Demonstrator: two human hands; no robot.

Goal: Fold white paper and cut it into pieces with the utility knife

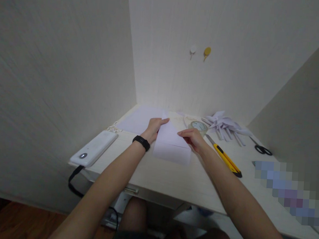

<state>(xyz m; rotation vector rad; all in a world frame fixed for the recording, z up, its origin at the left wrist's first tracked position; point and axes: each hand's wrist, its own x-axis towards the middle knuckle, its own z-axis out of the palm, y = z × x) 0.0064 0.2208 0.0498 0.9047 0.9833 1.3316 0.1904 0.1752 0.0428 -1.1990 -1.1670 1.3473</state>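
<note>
A white sheet of paper [171,138], folded over at a slant, lies on the desk between my hands. My left hand [155,127] grips its upper left edge, thumb on top and the other fingers partly hidden. On the right side, my right hand [192,137] pinches the slanted edge between thumb and fingers. Just beyond the right hand sits a roll of clear tape [198,127]. A yellow utility knife [227,159] with its blade out rests to the right of my right forearm.
More white paper [138,119] lies at the back left. Folded paper pieces [225,125] are heaped at the back right, near black-handled scissors [263,150]. A white device [94,149] with a black cord stands at the left edge. Walls enclose the desk [166,177]; two hooks [207,52] hang behind.
</note>
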